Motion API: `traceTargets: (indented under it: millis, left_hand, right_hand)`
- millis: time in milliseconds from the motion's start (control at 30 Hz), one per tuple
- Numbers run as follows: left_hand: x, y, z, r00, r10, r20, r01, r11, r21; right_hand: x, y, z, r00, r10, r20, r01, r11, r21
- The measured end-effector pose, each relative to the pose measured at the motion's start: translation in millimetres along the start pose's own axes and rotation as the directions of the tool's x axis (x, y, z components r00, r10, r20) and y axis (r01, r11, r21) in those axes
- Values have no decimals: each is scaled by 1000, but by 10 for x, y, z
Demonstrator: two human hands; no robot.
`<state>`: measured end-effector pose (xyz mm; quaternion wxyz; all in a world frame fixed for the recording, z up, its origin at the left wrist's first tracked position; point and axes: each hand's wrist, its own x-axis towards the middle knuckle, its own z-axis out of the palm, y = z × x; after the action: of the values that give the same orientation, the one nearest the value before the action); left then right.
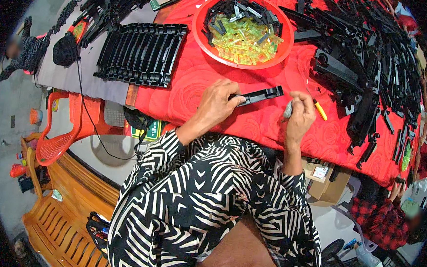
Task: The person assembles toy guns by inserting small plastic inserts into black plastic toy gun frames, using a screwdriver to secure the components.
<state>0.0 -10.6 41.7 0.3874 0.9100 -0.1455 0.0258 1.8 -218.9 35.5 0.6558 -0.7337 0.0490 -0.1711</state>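
Note:
My left hand (217, 103) pinches one end of a long black plastic part (263, 95) and holds it just above the red cloth, its other end pointing right. To the right of that part, my right hand (300, 114) is closed, with a small greyish piece (288, 109) showing at its fingers; what that piece is I cannot make out. A tool with a yellow handle (320, 111) lies on the cloth beside my right hand. Beyond both hands stands a red basin (199, 40) holding yellow translucent pieces (243, 40) and small black and grey ones.
Black plastic parts (140, 53) lie side by side at the left. Loose black parts (344, 68) are heaped across the right of the red-covered table (193, 68). A red chair (59, 141) and a wooden bench (66, 217) are at the lower left; other people are at both sides.

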Motion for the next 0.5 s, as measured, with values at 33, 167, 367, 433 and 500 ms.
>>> traceTargets:
  millis: [33,167,367,433,500]
  left_hand:
    - [-79,57,-24,995,-21,-102,12,995,-94]
    - [-441,217,-31,901,-231,-368,82,923,-377]
    - [-401,93,53,659,-625,-418,57,595,-801]
    - [-364,25,64,607,-697,-382,15,491,-871]
    - [-364,10,75,601,-717,-353,-8,436,-900]
  right_hand:
    - [-110,-71,-17,990,124,66,-122,992,-32]
    - [-595,22,219,905,80,417,-31,992,-124]
    - [-762,-164,548,643,63,763,228,936,-269]
    - [-751,-203,599,650,83,756,175,951,-255]
    - [-725,-190,628,643,129,755,49,977,-208]
